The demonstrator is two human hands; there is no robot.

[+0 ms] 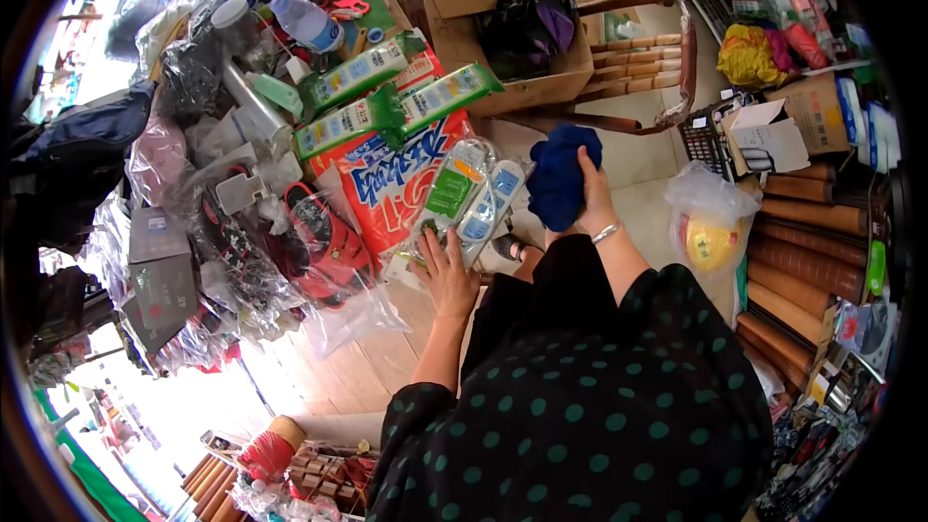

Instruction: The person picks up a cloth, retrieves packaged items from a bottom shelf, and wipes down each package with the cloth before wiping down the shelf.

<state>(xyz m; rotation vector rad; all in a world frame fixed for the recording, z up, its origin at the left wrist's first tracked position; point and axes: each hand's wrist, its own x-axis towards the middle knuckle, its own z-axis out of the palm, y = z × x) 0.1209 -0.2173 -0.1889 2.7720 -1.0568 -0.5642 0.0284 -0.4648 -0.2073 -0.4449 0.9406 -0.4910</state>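
My right hand (597,195), a bangle at its wrist, is closed around a bunched dark blue cloth (559,174), held up over the floor beside the piled goods. My left hand (449,275) lies with its fingers stretched out on the near edge of a clear plastic package. Inside that package is a white and blue power strip (491,203) with a green label card (450,191). Beneath it spreads a red and blue printed bag (396,184). Green and white packs of wipes (360,72) lie across the bag's far end.
A cardboard box (493,0) holding dark and purple items stands ahead, near a bamboo chair (633,68). Bagged red shoes (324,232) and a grey box (162,275) are at the left. Brown rolls (802,261) and a bagged yellow item (710,237) are at the right.
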